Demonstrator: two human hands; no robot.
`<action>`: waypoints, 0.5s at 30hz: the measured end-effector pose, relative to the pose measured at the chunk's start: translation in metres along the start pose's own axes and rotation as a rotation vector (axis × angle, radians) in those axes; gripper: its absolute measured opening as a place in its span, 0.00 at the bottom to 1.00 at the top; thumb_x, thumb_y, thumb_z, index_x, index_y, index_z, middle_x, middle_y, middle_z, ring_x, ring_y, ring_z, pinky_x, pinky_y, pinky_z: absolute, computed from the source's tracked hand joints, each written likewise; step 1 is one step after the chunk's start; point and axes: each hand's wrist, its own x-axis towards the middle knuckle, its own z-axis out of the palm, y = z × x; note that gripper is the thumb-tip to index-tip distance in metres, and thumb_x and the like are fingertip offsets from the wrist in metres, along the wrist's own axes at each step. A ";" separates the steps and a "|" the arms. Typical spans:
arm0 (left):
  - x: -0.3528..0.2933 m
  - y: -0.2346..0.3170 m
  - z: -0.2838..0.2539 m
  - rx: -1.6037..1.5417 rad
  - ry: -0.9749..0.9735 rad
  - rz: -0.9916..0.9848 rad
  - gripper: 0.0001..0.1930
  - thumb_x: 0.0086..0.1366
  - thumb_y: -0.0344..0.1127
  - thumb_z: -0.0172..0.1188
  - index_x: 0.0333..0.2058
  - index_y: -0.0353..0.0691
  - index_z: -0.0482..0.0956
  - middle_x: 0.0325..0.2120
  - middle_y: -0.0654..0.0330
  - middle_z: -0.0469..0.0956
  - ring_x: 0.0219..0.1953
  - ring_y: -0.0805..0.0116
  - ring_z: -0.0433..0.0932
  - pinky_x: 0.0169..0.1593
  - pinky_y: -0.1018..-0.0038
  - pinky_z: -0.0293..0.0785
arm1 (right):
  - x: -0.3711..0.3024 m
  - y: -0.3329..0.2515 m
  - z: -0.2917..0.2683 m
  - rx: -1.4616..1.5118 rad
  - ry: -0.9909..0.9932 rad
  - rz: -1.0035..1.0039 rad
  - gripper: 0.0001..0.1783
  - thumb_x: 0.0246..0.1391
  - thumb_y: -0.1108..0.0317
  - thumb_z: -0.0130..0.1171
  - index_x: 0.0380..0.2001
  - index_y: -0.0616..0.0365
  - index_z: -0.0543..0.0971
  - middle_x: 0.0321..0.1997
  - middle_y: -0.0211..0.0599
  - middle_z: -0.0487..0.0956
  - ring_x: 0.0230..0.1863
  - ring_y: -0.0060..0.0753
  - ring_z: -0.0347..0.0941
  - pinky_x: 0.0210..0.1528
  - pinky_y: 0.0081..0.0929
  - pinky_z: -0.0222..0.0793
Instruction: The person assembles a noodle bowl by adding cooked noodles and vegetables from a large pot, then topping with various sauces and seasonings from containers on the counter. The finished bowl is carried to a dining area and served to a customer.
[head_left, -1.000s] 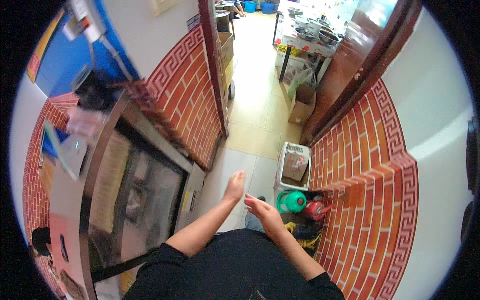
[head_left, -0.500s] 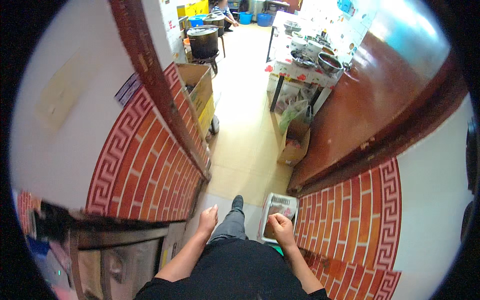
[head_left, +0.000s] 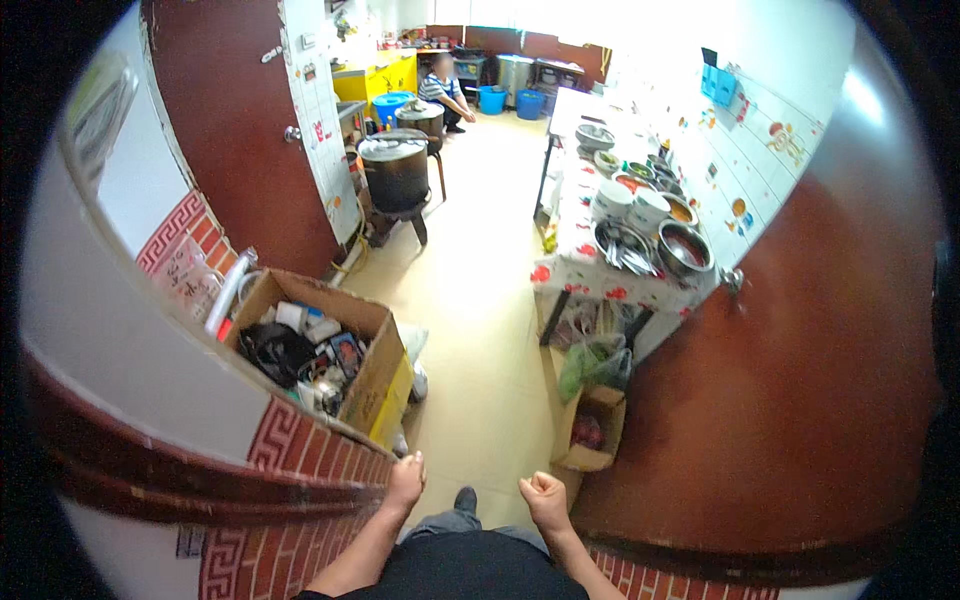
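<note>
My left hand (head_left: 405,482) is curled into a loose fist in front of my body, with nothing seen in it. It is near the brick-patterned wall and the large cardboard box (head_left: 375,320), which is filled with mixed small goods, and is apart from both. My right hand (head_left: 546,500) is also closed in a fist, with no object showing. Nearest to it is a smaller cardboard box (head_left: 600,455) on the floor, holding dark reddish things. A green-filled plastic bag (head_left: 592,368) rests behind that box. Neither hand touches anything.
A long table (head_left: 575,275) with a cherry-patterned cover bears several bowls and pans along the right. A brown door (head_left: 780,400) stands at the right. Large pots (head_left: 395,180) sit on stands at the left. A person (head_left: 445,92) squats at the far end near blue buckets (head_left: 491,100).
I have moved forward through the doorway into the room. The boxes, table and pots appear nearer. Both hands have swung, the left fingers now curled more tightly.
</note>
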 end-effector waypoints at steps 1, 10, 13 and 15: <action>0.011 0.040 0.010 -0.072 -0.071 -0.064 0.23 0.70 0.45 0.42 0.16 0.43 0.62 0.10 0.68 0.61 0.13 0.76 0.59 0.20 0.75 0.57 | 0.018 -0.005 -0.002 -0.028 0.015 0.023 0.24 0.50 0.73 0.57 0.12 0.50 0.54 0.15 0.16 0.54 0.20 0.11 0.47 0.19 0.18 0.43; 0.163 0.059 0.040 -0.224 -0.018 -0.100 0.22 0.69 0.44 0.42 0.16 0.44 0.61 0.10 0.69 0.59 0.13 0.78 0.58 0.18 0.77 0.55 | 0.213 -0.004 0.013 0.038 -0.250 0.195 0.24 0.62 0.56 0.48 0.13 0.52 0.63 0.14 0.20 0.60 0.16 0.14 0.51 0.18 0.18 0.48; 0.219 0.090 0.059 -0.242 0.036 -0.110 0.22 0.69 0.45 0.43 0.16 0.45 0.61 0.10 0.69 0.59 0.13 0.79 0.58 0.17 0.78 0.55 | 0.286 -0.017 0.002 0.162 -0.295 0.180 0.20 0.63 0.60 0.44 0.18 0.57 0.69 0.16 0.27 0.68 0.16 0.18 0.59 0.19 0.18 0.55; 0.257 0.120 0.071 -0.255 0.085 -0.082 0.22 0.69 0.46 0.43 0.16 0.45 0.61 0.10 0.68 0.60 0.12 0.78 0.58 0.17 0.79 0.55 | 0.344 -0.024 -0.007 0.067 -0.290 0.175 0.17 0.61 0.63 0.47 0.22 0.60 0.73 0.18 0.29 0.71 0.17 0.20 0.64 0.20 0.19 0.59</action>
